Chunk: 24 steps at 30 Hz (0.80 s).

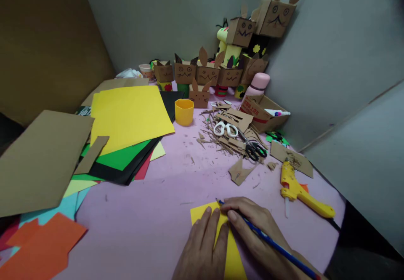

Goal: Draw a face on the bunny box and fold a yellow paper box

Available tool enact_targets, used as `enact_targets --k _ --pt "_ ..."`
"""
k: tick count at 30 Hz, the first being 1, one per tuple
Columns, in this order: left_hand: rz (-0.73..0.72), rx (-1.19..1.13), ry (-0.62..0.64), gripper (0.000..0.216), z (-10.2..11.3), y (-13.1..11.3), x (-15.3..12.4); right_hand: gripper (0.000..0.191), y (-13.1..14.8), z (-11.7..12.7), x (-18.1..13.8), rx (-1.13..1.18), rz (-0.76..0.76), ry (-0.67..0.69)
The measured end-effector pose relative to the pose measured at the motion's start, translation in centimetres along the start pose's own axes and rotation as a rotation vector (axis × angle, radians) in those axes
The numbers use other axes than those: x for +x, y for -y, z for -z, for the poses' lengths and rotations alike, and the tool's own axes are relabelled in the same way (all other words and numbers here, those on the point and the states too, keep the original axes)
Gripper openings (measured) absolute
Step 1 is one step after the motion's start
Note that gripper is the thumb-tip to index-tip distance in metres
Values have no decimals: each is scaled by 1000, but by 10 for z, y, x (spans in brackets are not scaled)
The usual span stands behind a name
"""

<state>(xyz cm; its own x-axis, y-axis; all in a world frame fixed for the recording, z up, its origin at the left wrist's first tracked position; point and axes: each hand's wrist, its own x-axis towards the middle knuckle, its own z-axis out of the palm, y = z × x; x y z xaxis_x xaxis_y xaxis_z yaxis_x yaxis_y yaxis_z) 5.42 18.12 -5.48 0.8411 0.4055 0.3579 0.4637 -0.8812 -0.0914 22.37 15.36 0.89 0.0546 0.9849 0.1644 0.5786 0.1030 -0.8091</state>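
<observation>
Yellow paper strip [199, 214] lies on the pink desk [151, 212] at the near edge, under both hands. The left hand [202, 250] rests flat on it with the fingers stretched and close together; it presses the strip and grips nothing. The right hand [255, 233] is closed around a blue pencil [274, 245], and the pencil tip touches the far corner of the strip.

To the right of the strip, near to it, lies a yellow glue gun [299, 193]. Beyond the strip is a heap of cardboard scraps [240, 171], and on this heap lie white-handled scissors [224, 128] and black-handled scissors [255, 149]. Farther behind the strip and to the right stands an open cardboard box [261, 113] with red printing on its side; the letters are too small to read. A marker [277, 113] lies in this box, and a pink bottle [257, 84] stands just behind it.

Well beyond the strip, a little to the left, stands a yellow cup [184, 111]. Left of the strip, and well apart from it, is a pile of coloured sheets with a large yellow sheet [129, 116] on top and green [123, 158], black and red ones below. A brown cardboard sheet [38, 162] covers the left part of the pile, and orange paper [44, 246] lies nearer, far left of the strip.

Farthest from the strip, against the wall, stand cardboard animal figures [206, 74] with ears and with faces drawn in black pen. These faces are drawings only; I can read no words on them.
</observation>
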Motion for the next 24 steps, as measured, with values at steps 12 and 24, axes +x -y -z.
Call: enact_targets --k 12,24 --pt "-62 91 -77 36 15 5 8 24 -10 -1 -6 -149 257 -58" --pt "-109 181 -144 33 -1 13 -2 20 -25 32 44 -557 225 -191"
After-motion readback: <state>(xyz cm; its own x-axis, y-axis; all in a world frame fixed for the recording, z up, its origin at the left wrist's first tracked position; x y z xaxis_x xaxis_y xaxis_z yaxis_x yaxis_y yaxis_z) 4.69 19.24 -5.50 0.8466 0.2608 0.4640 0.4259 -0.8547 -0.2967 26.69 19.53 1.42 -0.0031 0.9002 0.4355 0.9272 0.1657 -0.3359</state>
